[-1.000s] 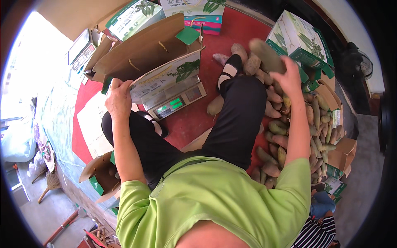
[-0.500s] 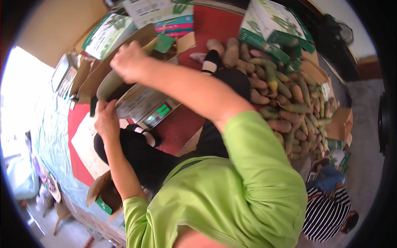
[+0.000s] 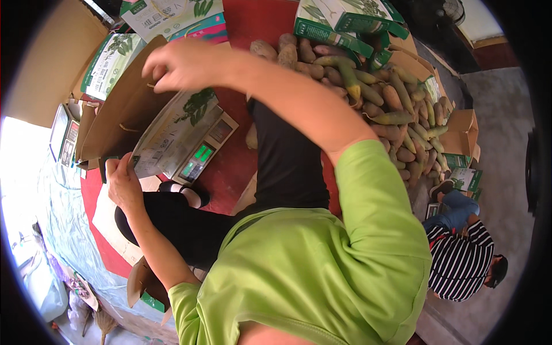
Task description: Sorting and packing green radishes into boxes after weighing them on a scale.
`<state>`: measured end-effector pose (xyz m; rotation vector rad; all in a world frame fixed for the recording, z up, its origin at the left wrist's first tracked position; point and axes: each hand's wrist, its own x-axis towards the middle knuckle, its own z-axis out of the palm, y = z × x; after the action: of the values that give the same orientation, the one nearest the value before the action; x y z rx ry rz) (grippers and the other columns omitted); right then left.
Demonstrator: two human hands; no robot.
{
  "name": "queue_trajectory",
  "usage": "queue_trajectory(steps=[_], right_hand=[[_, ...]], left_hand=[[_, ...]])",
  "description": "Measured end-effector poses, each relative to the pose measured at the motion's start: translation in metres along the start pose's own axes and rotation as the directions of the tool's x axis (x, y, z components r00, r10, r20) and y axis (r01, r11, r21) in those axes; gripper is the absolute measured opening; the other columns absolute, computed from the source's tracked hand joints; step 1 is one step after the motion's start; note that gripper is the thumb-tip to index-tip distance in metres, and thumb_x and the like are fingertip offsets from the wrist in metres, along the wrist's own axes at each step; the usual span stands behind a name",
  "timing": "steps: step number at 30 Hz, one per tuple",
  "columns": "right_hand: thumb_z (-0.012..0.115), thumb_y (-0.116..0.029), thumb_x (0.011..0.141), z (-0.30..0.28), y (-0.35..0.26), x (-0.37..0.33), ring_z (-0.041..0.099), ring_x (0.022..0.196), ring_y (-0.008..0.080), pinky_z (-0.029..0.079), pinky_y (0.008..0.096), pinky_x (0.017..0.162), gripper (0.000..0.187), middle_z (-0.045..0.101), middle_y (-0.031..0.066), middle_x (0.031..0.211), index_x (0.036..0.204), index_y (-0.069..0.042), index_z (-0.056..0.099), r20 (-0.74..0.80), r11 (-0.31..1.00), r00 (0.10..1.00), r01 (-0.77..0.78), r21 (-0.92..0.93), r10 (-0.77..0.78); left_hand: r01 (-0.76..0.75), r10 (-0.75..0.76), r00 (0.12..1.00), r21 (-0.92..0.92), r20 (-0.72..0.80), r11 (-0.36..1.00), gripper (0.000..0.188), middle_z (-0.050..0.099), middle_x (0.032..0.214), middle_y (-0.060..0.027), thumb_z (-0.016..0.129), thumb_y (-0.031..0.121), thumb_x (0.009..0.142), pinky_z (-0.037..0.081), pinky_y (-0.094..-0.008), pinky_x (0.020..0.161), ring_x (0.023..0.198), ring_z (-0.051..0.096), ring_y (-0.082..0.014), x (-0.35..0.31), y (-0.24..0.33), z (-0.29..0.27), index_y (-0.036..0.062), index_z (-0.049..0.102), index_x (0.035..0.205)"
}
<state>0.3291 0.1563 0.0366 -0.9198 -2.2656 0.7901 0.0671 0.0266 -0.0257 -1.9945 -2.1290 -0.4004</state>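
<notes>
A long cardboard box [image 3: 158, 141] with a white, leaf-printed side rests on a digital scale [image 3: 198, 164] with a green-lit display. Its tall brown lid panel [image 3: 109, 123] leans back and carries small cord loops. My left hand [image 3: 123, 181] pinches the box's near left corner. Over the far end of the box hovers my right hand [image 3: 187, 63], slightly blurred, fingers bent and apart with nothing visible in them. The raised printed side hides the inside of the box.
A large heap of long green and brown root vegetables [image 3: 397, 115] lies to the right. Printed cartons [image 3: 339, 23] stand at the back, with another scale [image 3: 66, 138] at far left. A person in a striped top [image 3: 460, 259] sits at lower right.
My right hand has come off the long green vegetable in the box and now hangs above its far end. The printed side has swung up, and the vegetable is out of sight.
</notes>
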Motion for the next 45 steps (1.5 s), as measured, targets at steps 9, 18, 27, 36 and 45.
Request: queue_trajectory(steps=[9, 18, 27, 36, 45], right_hand=[[0.062, -0.012, 0.079, -0.057, 0.158, -0.232, 0.06, 0.095, 0.0174, 0.048, 0.0309, 0.082, 0.028, 0.063, 0.009, 0.103, 0.105, -0.002, 0.059, -0.312, 0.752, 0.711, -0.658, 0.02, 0.631], [0.064, -0.014, 0.07, 0.124, 0.223, -0.528, 0.063, 0.07, 0.0208, 0.048, 0.0348, 0.059, 0.01, 0.064, 0.0062, 0.07, 0.08, -0.011, 0.066, 0.167, 0.445, 0.457, -0.612, -0.654, 0.874], [0.06, -0.02, 0.072, 0.213, 0.163, -0.545, 0.063, 0.081, 0.018, 0.051, 0.0347, 0.072, 0.011, 0.063, 0.0005, 0.086, 0.079, -0.015, 0.066, 0.511, 0.633, 0.39, -0.325, -0.702, 0.766], [0.062, -0.012, 0.074, 0.194, 0.157, -0.517, 0.059, 0.057, 0.0147, 0.047, 0.0277, 0.046, 0.015, 0.062, 0.0033, 0.071, 0.089, -0.011, 0.063, 0.172, -0.181, -0.114, -0.874, 0.45, 0.978], [0.061, -0.011, 0.074, 0.18, 0.164, -0.602, 0.057, 0.053, 0.0133, 0.045, 0.0282, 0.044, 0.019, 0.062, 0.0053, 0.068, 0.093, -0.007, 0.062, -0.1, -0.095, -0.146, -0.912, 0.398, 0.984]], left_hand=[[-0.009, 0.01, 1.0, 0.039, -0.019, 0.999, 0.015, 0.051, 0.081, -0.0007, 0.059, 0.016, 0.082, 0.045, -0.0357, 0.057, 0.074, 0.057, -0.0208, 0.004, -0.004, 0.007, 0.0195, 0.067, 0.095], [0.005, -0.004, 1.0, 0.063, -0.005, 0.998, 0.015, 0.054, 0.083, -0.0005, 0.059, 0.022, 0.083, 0.046, -0.0363, 0.058, 0.074, 0.059, -0.0212, 0.005, -0.008, 0.017, 0.0192, 0.067, 0.097], [0.003, -0.003, 1.0, 0.081, -0.008, 0.997, 0.017, 0.055, 0.086, -0.0005, 0.06, 0.021, 0.083, 0.044, -0.0363, 0.058, 0.077, 0.059, -0.0209, 0.005, -0.02, 0.021, 0.0183, 0.067, 0.098], [0.036, -0.034, 0.999, 0.112, -0.021, 0.993, 0.02, 0.054, 0.086, -0.0021, 0.061, 0.023, 0.082, 0.044, -0.0366, 0.061, 0.078, 0.058, -0.0212, 0.001, -0.026, 0.013, 0.0152, 0.067, 0.1], [0.031, -0.032, 0.999, 0.082, 0.007, 0.996, 0.019, 0.054, 0.088, -0.0023, 0.06, 0.024, 0.083, 0.045, -0.0367, 0.063, 0.079, 0.058, -0.0219, 0.004, -0.026, 0.022, 0.016, 0.066, 0.1]])
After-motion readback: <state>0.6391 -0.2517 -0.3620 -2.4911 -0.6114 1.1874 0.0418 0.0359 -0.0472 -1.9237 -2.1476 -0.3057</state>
